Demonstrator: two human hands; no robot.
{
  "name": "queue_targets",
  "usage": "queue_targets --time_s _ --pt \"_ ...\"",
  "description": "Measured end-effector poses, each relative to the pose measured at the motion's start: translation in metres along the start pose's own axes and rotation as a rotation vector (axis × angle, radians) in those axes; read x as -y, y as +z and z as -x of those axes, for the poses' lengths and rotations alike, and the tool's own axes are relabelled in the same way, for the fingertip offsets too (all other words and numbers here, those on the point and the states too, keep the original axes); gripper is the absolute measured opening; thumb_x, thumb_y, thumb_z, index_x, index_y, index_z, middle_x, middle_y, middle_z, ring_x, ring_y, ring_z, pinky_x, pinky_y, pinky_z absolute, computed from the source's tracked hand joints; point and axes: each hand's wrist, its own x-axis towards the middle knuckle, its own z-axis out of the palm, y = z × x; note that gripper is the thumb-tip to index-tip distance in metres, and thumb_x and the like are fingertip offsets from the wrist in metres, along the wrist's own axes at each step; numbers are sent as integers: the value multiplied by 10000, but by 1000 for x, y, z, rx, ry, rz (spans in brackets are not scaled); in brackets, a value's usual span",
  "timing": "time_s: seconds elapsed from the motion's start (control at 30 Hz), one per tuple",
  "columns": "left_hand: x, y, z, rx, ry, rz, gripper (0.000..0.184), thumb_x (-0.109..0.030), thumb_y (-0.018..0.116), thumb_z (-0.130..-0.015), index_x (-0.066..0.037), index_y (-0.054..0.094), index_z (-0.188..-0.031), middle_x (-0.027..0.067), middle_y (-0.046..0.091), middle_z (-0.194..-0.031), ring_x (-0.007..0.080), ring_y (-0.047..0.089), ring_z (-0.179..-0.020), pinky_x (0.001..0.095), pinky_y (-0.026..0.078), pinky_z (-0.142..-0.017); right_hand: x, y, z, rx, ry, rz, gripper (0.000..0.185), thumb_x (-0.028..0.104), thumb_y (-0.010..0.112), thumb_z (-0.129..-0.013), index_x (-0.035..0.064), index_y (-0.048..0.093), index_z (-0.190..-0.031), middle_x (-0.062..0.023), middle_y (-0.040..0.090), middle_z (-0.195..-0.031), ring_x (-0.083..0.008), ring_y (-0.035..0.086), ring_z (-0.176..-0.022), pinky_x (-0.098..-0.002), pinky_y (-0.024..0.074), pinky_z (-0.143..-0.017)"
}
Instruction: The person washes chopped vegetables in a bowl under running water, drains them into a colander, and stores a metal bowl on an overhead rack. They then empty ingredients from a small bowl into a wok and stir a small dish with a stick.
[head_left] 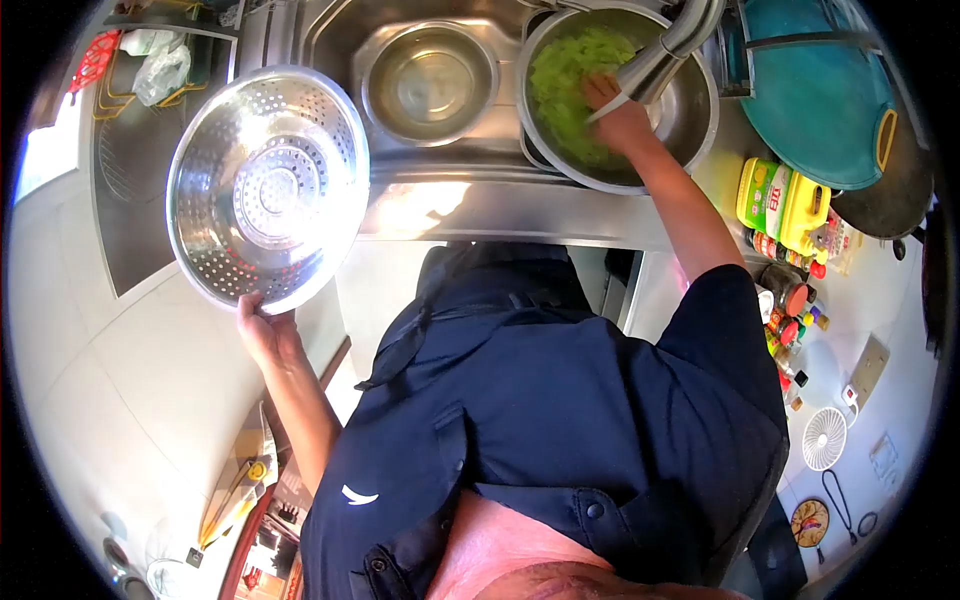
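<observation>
My left hand [268, 325] grips the lower rim of a shiny steel colander [275, 190], thumb over the edge. The colander is tilted up to the left of the sink, its perforated inside facing me. My right hand [615, 112] is down in a large steel bowl [690, 130], its fingers closed among light green shredded vegetable [565, 90]; the fingertips are partly hidden. A steel faucet [665, 60] reaches over this bowl, close to my right hand. Across that hand runs a thin white strip, which may be a band or water.
A smaller steel basin [430, 85] stands in the sink [335, 50]. On the right are a teal board or lid [810, 100], a yellow jug [785, 205] and several seasoning bottles [785, 300]. A plastic bag [162, 75] lies at the upper left. The sink's front edge [520, 215] runs before my waist.
</observation>
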Motion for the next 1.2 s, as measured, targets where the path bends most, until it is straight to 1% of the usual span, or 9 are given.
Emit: queue_targets --time_s 0.1,0.2,0.37,0.47,0.67,0.77,1.0,1.07,1.2 --pt "-1 -21 -11 2 28 0 461 6 461 -813 97 431 -1264 222 546 -1239 371 582 -1140 527 524 -970 -8 20 -1 -226 -202 205 766 214 662 -827 226 325 -1515 -110 415 -1512 -333 454 -1342 -511 375 -1087" --pt "-1 -35 -19 9 -40 54 481 -7 460 -814 100 420 -1281 227 541 -1251 375 576 -1150 517 514 -990 -3 0 15 -92 -290 235 784 247 730 -774 127 395 -1473 -164 364 -1527 -373 366 -1393 -447 382 -1106" --pt "-2 -10 4 -31 -60 27 438 -39 466 -823 94 451 -1240 210 550 -1248 355 579 -1150 499 506 -1003 -16 31 -7 -26 33 216 779 209 753 -735 155 434 -1444 -147 386 -1510 -368 366 -1391 -451 373 -1115" --pt "-2 -13 2 -27 -61 10 436 -38 465 -824 90 454 -1241 202 552 -1249 350 582 -1148 493 510 -994 3 6 5 -270 -412 -5 818 178 769 -694 188 440 -1443 -134 380 -1521 -371 363 -1391 -442 379 -1118" --pt "-1 -13 0 12 -62 19 417 -34 462 -828 85 473 -1228 193 566 -1231 349 587 -1141 495 507 -979 7 7 -7 -15 -111 125 787 217 726 -753 218 408 -1472 -115 359 -1543 -344 333 -1419 -461 367 -1126" --pt "-1 -16 1 41 -79 22 415 -35 464 -826 88 476 -1222 191 570 -1218 350 588 -1137 501 503 -983 8 19 -19 -341 -159 -90 773 247 693 -789 235 376 -1494 -113 343 -1555 -317 309 -1439 -494 321 -1149" --pt "0 -24 -5 24 -79 21 410 -37 463 -826 96 473 -1214 195 571 -1208 354 588 -1131 507 502 -983 38 -9 -16 -198 -142 61 698 259 646 -818 204 408 -1472 -125 285 -1583 -314 266 -1461 -552 217 -1181" --pt "2 -24 -4 16 -69 22 415 -35 460 -824 93 474 -1218 196 566 -1210 356 585 -1131 517 502 -976 25 9 -21 -321 -128 286 573 401 576 -874 217 471 -1407 -110 330 -1565 -307 388 -1401 -506 418 -1059" --pt "2 2 17 26 -28 70 517 -28 442 -803 175 424 -1278 255 475 -1361 387 451 -1290 526 325 -1144 -17 36 -31 -259 -241 -102 532 443 589 -870 146 569 -1311 -166 550 -1377 -307 560 -1241 -445 476 -991"
